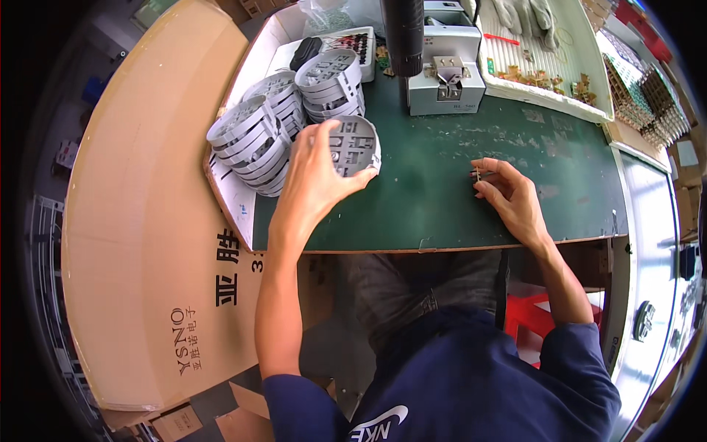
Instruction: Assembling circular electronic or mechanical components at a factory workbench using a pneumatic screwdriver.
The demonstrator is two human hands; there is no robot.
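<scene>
My left hand (309,173) grips a round grey plastic housing (359,141) by its rim, thumb at the near right side and fingers at the far left. The housing is tilted, so its moulded inside shows. To its left and behind it, similar grey housings stand in leaning stacks (249,144). Over the right part of the green tabletop (423,177), my right hand (517,202) pinches a small part (477,175) between thumb and fingers. It looks like a tiny brownish circuit board, mostly covered by the fingertips. The two hands are well apart.
At the back stands a grey bench machine (445,97) with a black cylinder (403,40) hanging before it. A white foam tray (541,100) holds small boards (545,78), gloves (536,22) and a red stick. A large cardboard box (147,221) flanks the table's left side.
</scene>
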